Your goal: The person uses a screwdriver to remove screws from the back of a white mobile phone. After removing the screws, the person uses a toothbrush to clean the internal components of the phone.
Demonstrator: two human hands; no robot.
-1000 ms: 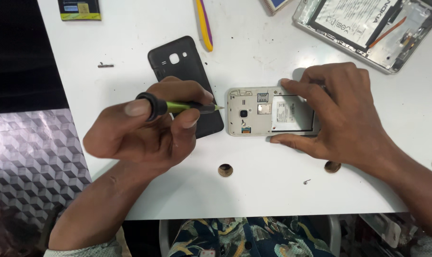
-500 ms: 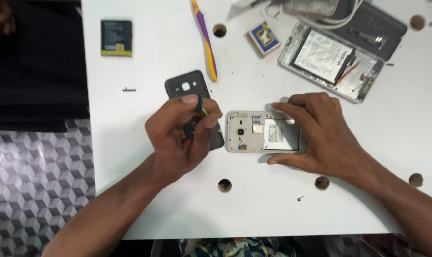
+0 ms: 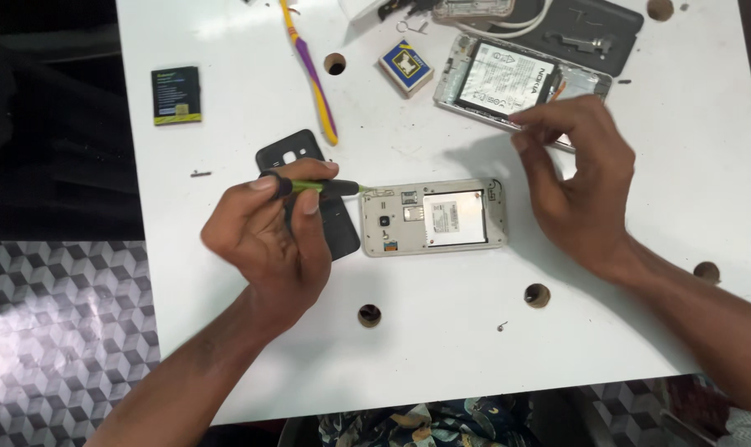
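carefully is the word for this step: the left hand [image 3: 264, 240] pinches a slim green-shafted screwdriver with a black cap [image 3: 313, 187] between thumb and curled fingers [image 3: 309, 203], forefinger bent over the cap end, and the tip meets the upper left corner of the opened silver-framed phone body with its back cover off [image 3: 433, 217]. judging from that, a screw near that corner is being worked. to do it well, the tool ought to stand more squarely over the screw head than its present low slant, with light downward pressure and small turns from the fingertips alone. the phone lies flat on the white worktop [image 3: 442, 348], unsteadied, so it could skid under the push.

the right hand [image 3: 578, 194] hovers above the worktop just right of the phone and apart from it, its fingers loosely curled with thumb and forefinger drawn near each other; whether they pinch anything tiny i cannot tell.

the phone sits between the two hands, touching only the screwdriver tip. a black plastic back cover [image 3: 297, 153] lies partly under the left hand. further back rest a second dismantled phone with a white-labelled battery [image 3: 508, 79], a purple and yellow toothbrush [image 3: 309, 70] and a small black rectangular battery [image 3: 177, 95].
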